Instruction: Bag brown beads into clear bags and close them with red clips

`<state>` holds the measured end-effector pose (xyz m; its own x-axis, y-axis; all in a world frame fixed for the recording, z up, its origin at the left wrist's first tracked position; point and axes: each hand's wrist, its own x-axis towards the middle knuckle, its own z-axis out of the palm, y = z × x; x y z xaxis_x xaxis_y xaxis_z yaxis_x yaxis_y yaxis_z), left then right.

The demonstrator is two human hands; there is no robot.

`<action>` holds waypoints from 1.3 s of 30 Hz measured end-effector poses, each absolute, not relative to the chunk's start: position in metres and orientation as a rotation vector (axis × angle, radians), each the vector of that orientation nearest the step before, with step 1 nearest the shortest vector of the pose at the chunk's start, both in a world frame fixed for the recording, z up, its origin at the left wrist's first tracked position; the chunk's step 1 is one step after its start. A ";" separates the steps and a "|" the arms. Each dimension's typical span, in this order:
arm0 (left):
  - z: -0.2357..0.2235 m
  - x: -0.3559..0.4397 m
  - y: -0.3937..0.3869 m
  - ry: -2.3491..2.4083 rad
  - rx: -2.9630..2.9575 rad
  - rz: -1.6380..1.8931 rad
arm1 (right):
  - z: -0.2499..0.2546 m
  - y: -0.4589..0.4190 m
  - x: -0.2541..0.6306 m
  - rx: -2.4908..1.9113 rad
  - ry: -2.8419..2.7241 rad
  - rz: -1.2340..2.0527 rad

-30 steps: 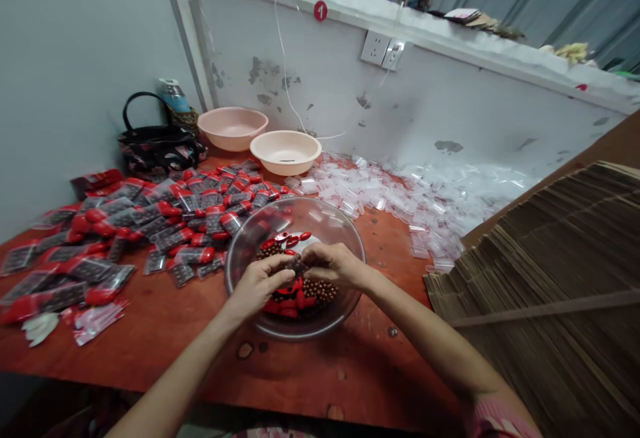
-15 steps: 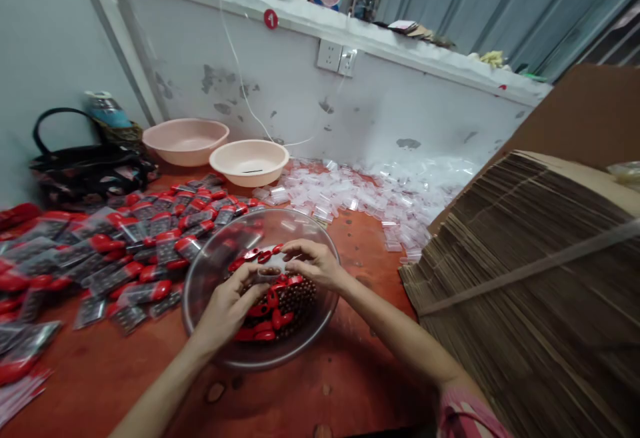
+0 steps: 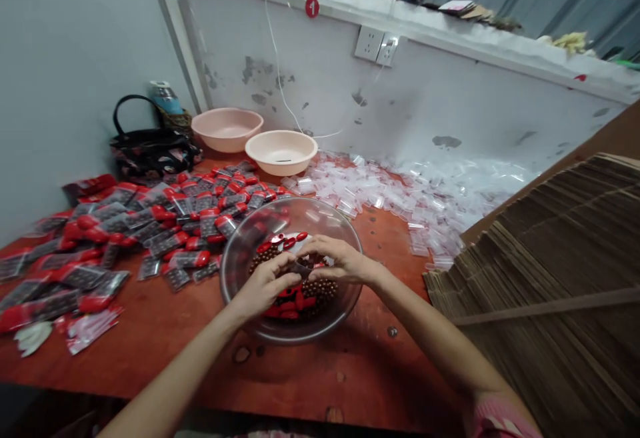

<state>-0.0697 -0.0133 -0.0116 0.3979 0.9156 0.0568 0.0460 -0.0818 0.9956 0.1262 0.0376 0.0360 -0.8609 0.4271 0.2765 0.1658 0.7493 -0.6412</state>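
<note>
My left hand (image 3: 267,286) is closed on one end of a small clear plastic box (image 3: 301,269) with dark brown contents, over the basin. My right hand (image 3: 340,261) curls round the other end, thumb below and fingers above. Something red shows between its fingers; whether it is a cap in the hand or one lying behind cannot be made out. Beneath both hands stands a clear plastic basin (image 3: 233,305), holding brown beads (image 3: 325,289) and red plastic caps (image 3: 293,306).
Filled red-capped packs (image 3: 170,241) lie heaped on the left. Clear plastic boxes (image 3: 370,188) spread along the wall behind. Two bowls (image 3: 283,151) (image 3: 227,128) and a black handbag (image 3: 150,151) stand at the back left. Stacked cardboard (image 3: 540,298) borders the right side of the red table (image 3: 390,358).
The view has swung left, so everything sits further right. My right hand has come in closer to my left, its fingers now around the box's other end.
</note>
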 end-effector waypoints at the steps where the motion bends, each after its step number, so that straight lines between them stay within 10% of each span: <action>1: -0.012 -0.070 -0.013 0.911 1.466 0.913 | 0.036 0.038 0.125 -0.449 -2.556 0.862; 39: -0.013 -0.072 -0.009 0.989 1.352 1.009 | 0.004 0.043 0.119 -0.681 -2.505 0.813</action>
